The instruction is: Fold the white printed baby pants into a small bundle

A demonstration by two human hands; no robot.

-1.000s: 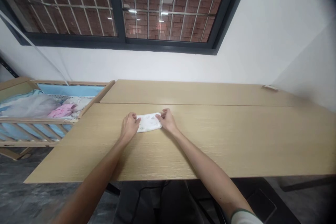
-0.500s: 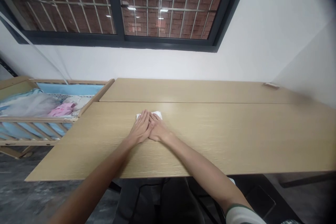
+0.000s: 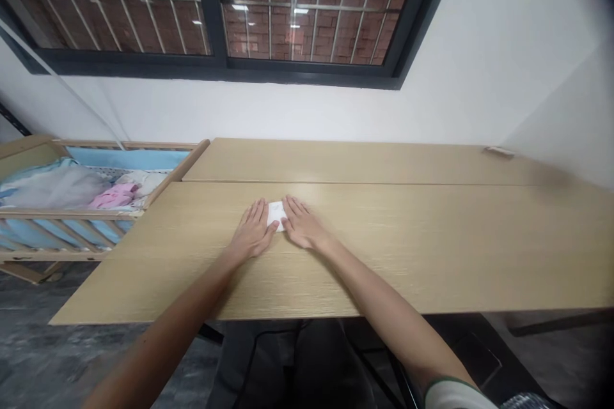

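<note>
White cloth [image 3: 277, 215] was framed between left hand [image 3: 251, 230] and right hand [image 3: 303, 225]
Both were laid flat and open, nothing grasped — the cloth's ends were apparently covered.

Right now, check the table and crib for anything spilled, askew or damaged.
No spill or damage shows. The pink cloth in the crib lies bunched, so looks untidy. A small pale object sits at the far right corner of the table, apart from the white cloth; too small to identify.

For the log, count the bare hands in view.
2: the left hand at the left side of the small white cloth, and the right hand at its right side. Neither hand is hidden.
</note>
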